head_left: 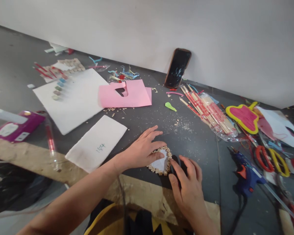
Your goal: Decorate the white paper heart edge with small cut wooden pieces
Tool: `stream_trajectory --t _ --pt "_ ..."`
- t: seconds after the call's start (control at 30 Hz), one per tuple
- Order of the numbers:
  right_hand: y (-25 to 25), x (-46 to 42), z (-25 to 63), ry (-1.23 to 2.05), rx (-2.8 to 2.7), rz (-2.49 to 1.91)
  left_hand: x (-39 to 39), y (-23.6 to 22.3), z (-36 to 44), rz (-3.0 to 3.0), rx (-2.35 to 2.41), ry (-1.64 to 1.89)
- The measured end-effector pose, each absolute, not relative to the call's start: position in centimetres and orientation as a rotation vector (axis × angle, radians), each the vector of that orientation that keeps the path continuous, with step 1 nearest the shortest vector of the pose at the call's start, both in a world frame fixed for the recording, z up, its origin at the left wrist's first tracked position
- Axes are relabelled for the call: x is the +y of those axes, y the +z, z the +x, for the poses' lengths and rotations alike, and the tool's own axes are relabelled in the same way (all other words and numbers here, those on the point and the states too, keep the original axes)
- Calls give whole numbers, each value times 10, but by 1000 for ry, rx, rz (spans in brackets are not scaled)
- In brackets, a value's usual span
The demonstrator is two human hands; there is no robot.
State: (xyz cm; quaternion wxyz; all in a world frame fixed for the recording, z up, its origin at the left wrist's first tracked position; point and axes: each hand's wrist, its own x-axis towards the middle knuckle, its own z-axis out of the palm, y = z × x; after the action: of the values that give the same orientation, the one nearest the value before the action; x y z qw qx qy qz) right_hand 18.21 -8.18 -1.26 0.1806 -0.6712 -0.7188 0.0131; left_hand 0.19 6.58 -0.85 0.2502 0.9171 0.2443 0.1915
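Observation:
A small white piece, edged with a border of tiny tan bits, lies near the table's front edge between my hands. My left hand reaches across from the left with its fingers stretched out; its thumb rests over the piece and hides part of the border. To the right, my right hand has its fingers apart, the index fingertip at the piece's right rim. Neither hand lifts anything. Crumbs of the same pale colour are scattered beyond the hands.
A blue glue gun and scissors lie at the right. Behind are packed chopsticks and a phone leaning on the wall. Pink paper, a white sheet, a white slip and a purple box spread leftward.

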Motion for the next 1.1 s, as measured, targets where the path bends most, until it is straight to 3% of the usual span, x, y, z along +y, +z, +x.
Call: stream_trajectory --t 1.1 --pt "-4 -96 182 92 -2046 -1754 66 -8 2 2514 661 495"
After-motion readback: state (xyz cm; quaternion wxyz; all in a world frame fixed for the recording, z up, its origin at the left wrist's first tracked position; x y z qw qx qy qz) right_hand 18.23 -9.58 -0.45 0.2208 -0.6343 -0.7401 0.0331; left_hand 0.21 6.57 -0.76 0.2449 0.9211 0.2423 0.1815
